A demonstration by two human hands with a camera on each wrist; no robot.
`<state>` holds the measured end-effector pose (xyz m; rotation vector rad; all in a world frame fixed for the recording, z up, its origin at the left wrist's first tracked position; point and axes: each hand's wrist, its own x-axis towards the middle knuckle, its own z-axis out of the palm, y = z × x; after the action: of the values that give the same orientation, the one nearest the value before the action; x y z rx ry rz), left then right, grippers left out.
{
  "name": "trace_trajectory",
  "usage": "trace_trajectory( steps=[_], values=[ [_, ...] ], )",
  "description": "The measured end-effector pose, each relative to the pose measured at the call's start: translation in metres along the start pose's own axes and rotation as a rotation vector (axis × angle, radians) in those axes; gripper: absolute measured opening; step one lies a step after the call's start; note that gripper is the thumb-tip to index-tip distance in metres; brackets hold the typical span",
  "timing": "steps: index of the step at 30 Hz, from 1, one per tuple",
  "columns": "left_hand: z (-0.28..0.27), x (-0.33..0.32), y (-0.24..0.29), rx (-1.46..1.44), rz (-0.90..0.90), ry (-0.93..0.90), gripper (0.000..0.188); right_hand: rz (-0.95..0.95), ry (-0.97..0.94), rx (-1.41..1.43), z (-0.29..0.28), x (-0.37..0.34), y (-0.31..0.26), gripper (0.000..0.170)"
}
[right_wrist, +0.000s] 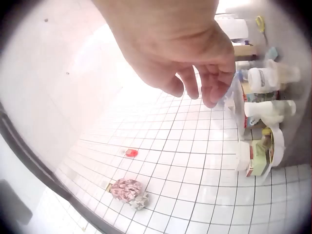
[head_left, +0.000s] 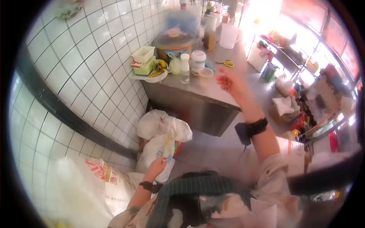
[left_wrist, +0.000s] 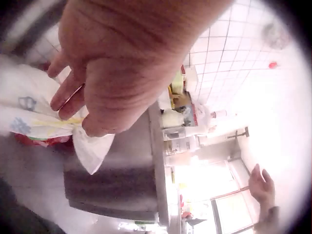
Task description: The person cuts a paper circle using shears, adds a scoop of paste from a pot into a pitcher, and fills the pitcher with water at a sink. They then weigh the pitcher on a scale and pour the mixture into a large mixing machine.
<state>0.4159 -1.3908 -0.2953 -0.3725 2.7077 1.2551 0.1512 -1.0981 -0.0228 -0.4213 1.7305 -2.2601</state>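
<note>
One tiled wall [head_left: 85, 72] runs down the person's left, and against it stands one steel-topped bench [head_left: 218, 91]. Below, at the left, is one large printed sack [head_left: 119, 188]. Near it, on the floor by the end of the bench, lies one heap of white plastic bags [head_left: 151, 127], tied in a bunch; its folds do not let the bags be counted. On the bench sits one big round lidded container [head_left: 173, 40], with one white jug [head_left: 228, 37] farther along.

Of two hands, the left hand [head_left: 157, 166] is low over the heap; its grip is partly open, three fingers loosely bent and one thumb apart from them, with nothing seen between. Whether a fingertip touches the plastic cannot be told. The right hand [head_left: 231, 83] hangs above the bench edge, its grip loosely open, fingers curving, with hold of nothing. Each wrist wears one dark strap.

Smaller things by the wall end of the bench: one green box [head_left: 144, 67] with one pale tray [head_left: 143, 54] on top, one white tub [head_left: 198, 60], one white-topped clear bottle [head_left: 184, 70], one small cup [head_left: 205, 74] and, beyond them, one pair of yellow-handled scissors [head_left: 228, 63].
</note>
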Motion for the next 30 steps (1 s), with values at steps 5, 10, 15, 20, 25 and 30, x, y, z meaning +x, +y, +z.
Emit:
trace_trajectory(
  steps=[5,10,15,20,25,30],
  values=[
    [-0.011,0.089,0.030,0.049,0.037,0.047,0.028,-0.067,-0.028,-0.282,-0.011,0.153,-0.023,0.034],
    [0.000,0.144,0.037,0.102,-0.240,0.109,0.029,-0.159,-0.167,-0.631,-0.019,0.370,-0.009,0.042],
    [0.008,0.191,0.071,0.044,-0.292,0.205,0.027,-0.470,-0.133,-1.242,0.017,0.512,0.016,0.051],
    [0.018,0.223,0.103,0.075,-0.376,0.231,0.026,-0.393,-0.186,-1.344,0.050,0.580,0.051,0.045],
    [0.025,0.213,0.116,0.027,-0.527,0.188,0.027,-0.413,-0.149,-1.405,0.062,0.616,0.099,0.035],
    [0.032,0.196,0.102,0.105,-0.647,0.143,0.027,-0.604,-0.086,-1.348,0.055,0.614,0.089,0.035]
  ],
)
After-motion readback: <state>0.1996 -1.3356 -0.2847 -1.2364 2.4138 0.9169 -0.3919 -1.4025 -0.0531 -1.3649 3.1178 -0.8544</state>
